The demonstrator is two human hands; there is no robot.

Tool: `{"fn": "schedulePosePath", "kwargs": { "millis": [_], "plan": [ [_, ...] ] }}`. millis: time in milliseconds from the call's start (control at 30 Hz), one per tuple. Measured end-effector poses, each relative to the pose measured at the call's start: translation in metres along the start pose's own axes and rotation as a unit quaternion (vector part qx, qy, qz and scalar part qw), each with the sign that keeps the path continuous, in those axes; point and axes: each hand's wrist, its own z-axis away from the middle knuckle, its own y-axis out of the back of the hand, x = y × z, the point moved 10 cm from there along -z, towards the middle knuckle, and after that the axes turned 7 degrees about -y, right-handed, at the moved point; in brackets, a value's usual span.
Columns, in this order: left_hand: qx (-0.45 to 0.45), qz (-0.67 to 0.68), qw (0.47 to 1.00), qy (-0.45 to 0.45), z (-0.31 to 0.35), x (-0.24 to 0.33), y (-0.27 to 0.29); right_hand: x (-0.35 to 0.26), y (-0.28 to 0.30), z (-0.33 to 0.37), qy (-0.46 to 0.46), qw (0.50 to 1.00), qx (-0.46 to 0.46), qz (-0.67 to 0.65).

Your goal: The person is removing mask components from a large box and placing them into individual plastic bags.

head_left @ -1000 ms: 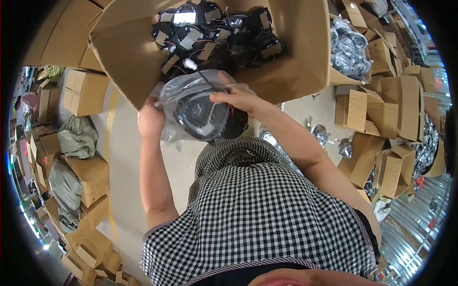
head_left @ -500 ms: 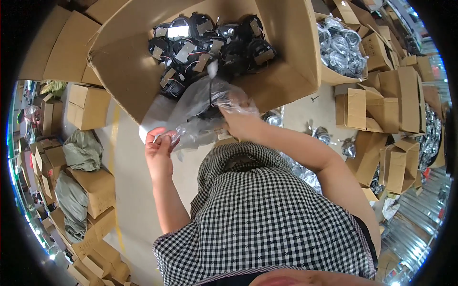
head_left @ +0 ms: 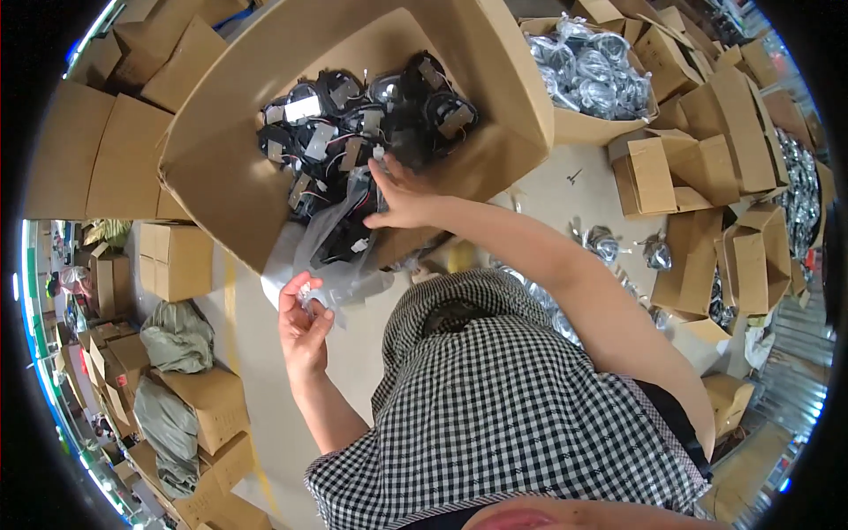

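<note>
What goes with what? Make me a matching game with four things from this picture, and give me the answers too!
Things:
1. Right hand
2. Plastic bag
3. Black parts
4. Checked clothing

Matches:
A. Piled inside the big cardboard box
B. Black and white
C. Thumb and fingers spread apart
D. See-through

Right pairs: 1-C, 2-D, 3-A, 4-B

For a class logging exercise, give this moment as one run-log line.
left hand: at clear bag, grip unclear | right hand: open, fingers spread, beside bag | large carton: holds black wired parts
</note>
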Motion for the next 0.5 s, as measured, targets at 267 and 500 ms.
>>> {"fn": "schedulePosePath", "kwargs": {
  "millis": [267,500],
  "plan": [
    [0.121,-0.392,0.912,0.006,0.023,0.012,0.047,0.020,-0.044,-0.042,-0.072,0.824,-0.144,-0.544],
    [0.266,-0.642,0.610,-0.382,0.038,0.107,-0.020,-0.104,0.064,0.070,0.162,0.536,-0.162,-0.812]
  ]
}}
